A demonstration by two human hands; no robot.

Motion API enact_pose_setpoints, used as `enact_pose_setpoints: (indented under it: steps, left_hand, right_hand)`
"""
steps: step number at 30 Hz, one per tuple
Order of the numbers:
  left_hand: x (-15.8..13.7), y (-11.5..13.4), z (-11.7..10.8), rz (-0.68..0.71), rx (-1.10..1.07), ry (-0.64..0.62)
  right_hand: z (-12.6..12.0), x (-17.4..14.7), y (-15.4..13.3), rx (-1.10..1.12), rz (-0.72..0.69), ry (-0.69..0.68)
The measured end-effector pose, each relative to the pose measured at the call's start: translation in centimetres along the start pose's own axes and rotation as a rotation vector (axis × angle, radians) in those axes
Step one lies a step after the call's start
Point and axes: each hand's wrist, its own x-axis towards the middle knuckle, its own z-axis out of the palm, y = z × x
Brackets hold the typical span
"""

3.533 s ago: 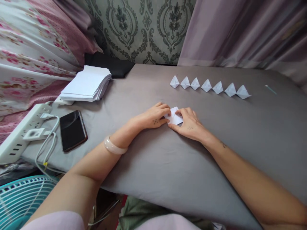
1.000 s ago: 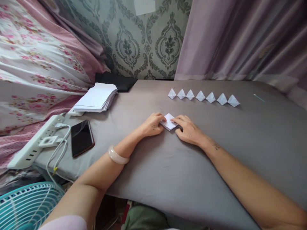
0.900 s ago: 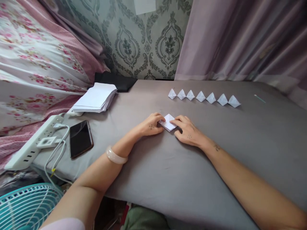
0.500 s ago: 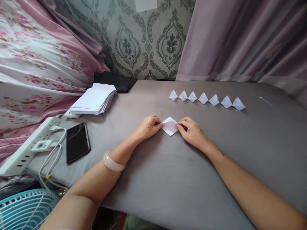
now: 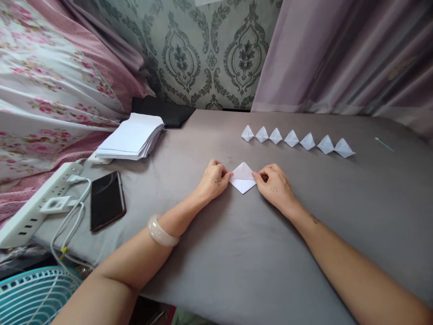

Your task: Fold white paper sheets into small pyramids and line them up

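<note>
A small folded white paper [image 5: 243,173] shows as a diamond, with a crease or flap edge running across its middle. My left hand [image 5: 214,179] pinches its left corner between thumb and fingers. At the opposite corner, my right hand [image 5: 273,181] grips the paper the same way. Beyond them a row of several folded paper pieces [image 5: 291,138], pointed at the top, stands on the grey cloth-covered table [image 5: 257,253].
On the left lie a stack of white paper [image 5: 133,133], a black phone [image 5: 107,201] and a white power strip [image 5: 40,203] with cables. A thin white stick [image 5: 384,144] rests at far right. A teal fan [image 5: 30,295] stands below the table edge.
The diamond's face has changed: a horizontal edge now crosses its middle, with a vertical crease below. Both hands still pinch its side corners. The camera view has shifted slightly.
</note>
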Motion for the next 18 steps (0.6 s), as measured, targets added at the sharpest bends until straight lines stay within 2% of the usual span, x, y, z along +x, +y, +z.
enact_pose_setpoints:
  steps: [6, 9, 12, 15, 18]
  left_hand:
    - [0.13, 0.14, 0.25, -0.023, 0.04, 0.001]
    - [0.1, -0.01, 0.32, 0.011, 0.066, -0.006]
    - [-0.01, -0.15, 0.35, 0.132, 0.119, -0.047]
    - [-0.04, -0.07, 0.23, 0.302, 0.233, -0.162]
    - [0.08, 0.11, 0.06, 0.373, 0.375, -0.249]
  right_hand:
    - [0.14, 0.14, -0.02, -0.023, 0.025, -0.007]
    - [0.16, 0.21, 0.07, -0.027, 0.04, -0.016]
    - [0.1, 0.26, 0.22, -0.018, 0.031, -0.027]
    - [-0.05, 0.28, 0.41, -0.005, 0.014, -0.034]
    - [-0.18, 0.21, 0.55, 0.003, 0.008, -0.047]
